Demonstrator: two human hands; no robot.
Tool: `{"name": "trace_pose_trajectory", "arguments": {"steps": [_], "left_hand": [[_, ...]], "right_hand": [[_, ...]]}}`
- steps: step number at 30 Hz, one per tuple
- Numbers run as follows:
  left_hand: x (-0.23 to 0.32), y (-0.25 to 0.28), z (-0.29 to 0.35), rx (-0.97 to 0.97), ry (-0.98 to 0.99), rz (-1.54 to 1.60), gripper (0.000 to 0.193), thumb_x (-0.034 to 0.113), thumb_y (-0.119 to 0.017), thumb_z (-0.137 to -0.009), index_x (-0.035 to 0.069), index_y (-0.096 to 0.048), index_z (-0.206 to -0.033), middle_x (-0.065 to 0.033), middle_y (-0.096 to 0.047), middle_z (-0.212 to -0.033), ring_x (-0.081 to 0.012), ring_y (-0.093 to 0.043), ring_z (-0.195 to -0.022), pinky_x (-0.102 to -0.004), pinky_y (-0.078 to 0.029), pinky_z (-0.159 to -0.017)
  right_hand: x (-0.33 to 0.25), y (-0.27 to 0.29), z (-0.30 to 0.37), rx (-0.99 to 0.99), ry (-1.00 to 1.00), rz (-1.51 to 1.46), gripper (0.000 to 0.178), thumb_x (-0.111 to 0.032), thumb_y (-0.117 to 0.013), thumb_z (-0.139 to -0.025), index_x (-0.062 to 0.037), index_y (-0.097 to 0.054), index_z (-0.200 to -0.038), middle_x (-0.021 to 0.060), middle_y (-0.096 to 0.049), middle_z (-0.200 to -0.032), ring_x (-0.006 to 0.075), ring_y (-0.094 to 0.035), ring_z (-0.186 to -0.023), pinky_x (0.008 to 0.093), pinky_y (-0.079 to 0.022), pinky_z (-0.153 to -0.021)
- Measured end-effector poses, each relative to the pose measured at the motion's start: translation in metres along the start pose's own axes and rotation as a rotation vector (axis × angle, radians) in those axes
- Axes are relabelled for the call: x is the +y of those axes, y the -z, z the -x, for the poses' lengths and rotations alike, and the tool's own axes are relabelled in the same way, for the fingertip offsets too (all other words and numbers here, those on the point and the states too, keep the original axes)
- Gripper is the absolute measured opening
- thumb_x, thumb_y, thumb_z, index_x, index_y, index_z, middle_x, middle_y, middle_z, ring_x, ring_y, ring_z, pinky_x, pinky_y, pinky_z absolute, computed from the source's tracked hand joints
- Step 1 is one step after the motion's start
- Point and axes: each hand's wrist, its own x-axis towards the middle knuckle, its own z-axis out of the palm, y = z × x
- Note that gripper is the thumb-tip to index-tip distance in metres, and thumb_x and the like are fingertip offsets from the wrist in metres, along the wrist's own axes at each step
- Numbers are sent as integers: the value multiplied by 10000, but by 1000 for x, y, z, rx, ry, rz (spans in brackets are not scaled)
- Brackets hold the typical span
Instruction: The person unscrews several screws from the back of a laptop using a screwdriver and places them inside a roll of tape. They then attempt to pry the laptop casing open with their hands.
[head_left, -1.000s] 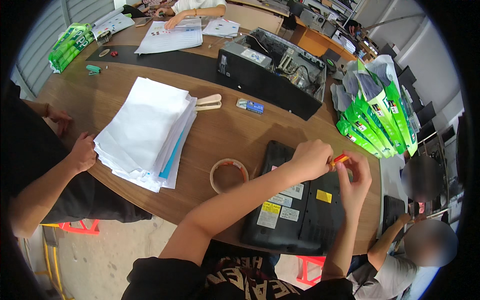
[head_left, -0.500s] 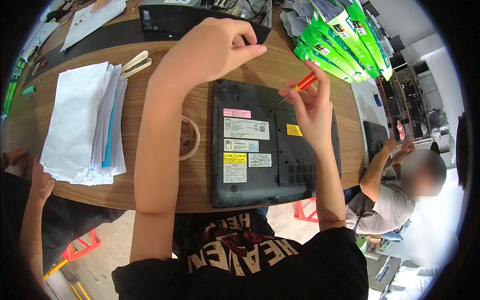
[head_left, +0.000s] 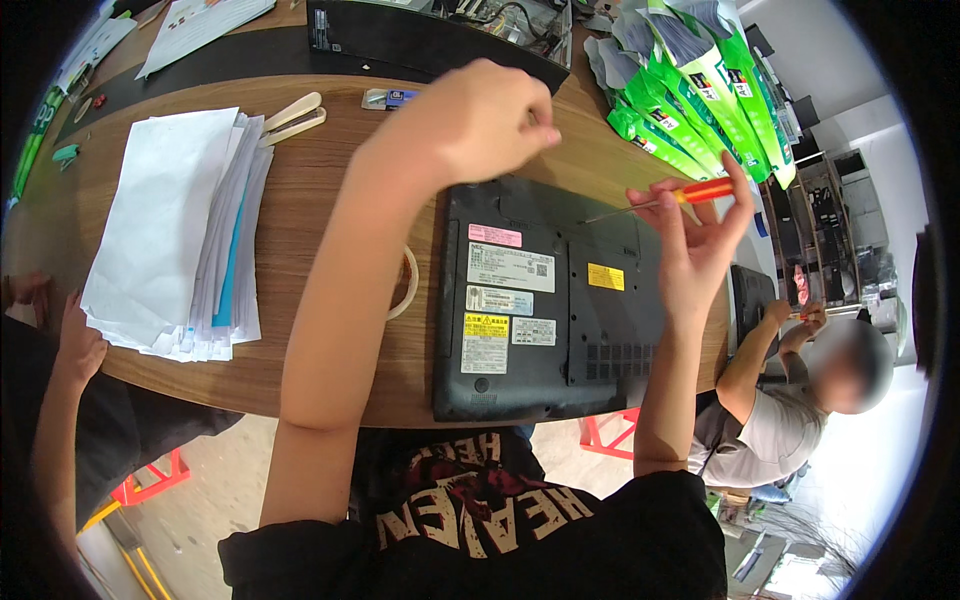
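Probably light and stiff, the slim metal screwdriver with a red-and-yellow plastic handle slants above the far half of the flat black plastic laptop, tip contact unclear. The right hand pinches it between thumb and bent fingers; the smooth handle could slip, so its thick part suits gripping. Near the laptop's far left corner, the left hand curls inward, contents hidden.

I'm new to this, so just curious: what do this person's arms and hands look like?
The left hand, right hand and forearms are bare, with no gloves or watch showing. The black T-shirt has short sleeves, with pale lettering and dark-red print across its front.
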Motion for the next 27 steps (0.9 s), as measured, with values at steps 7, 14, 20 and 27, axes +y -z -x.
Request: {"name": "trace_pose_trajectory", "arguments": {"steps": [7, 14, 20, 27], "left_hand": [[29, -31, 0, -337, -184, 99, 348, 261, -668, -848, -57, -679, -987, -171, -701, -862, -249, -689, -804, -333, -545, -716], [35, 6, 15, -457, -86, 136, 303, 254, -642, -859, -40, -693, -806, -110, -665, -657, -157, -644, -608, -279, -490, -576], [42, 82, 59, -294, 362, -74, 224, 180, -725, -807, -27, -696, -727, -45, -607, -594, -94, -571, -526, -235, -431, -482], [38, 90, 77, -250, 331, 95, 147, 105, -710, -805, -41, -723, -823, -61, -634, -618, -98, -582, -513, -224, -458, -485]], "right_hand": [[-26, 15, 11, 193, 94, -182, 670, 6, -534, -938, -157, -141, -1456, 188, -618, -1013, 317, -688, -843, 371, -589, -725], [-16, 44, 42, 236, 159, -290, 598, -37, -507, -961, -164, -196, -1455, 196, -600, -1100, 327, -646, -950, 449, -525, -882], [-5, 64, 66, 290, 118, -351, 567, -58, -491, -976, -185, -210, -1452, 169, -623, -1059, 305, -651, -940, 437, -542, -866], [-7, 69, 64, 331, 103, -372, 557, -57, -497, -973, -182, -220, -1440, 168, -618, -1055, 308, -641, -931, 432, -540, -874]]}}
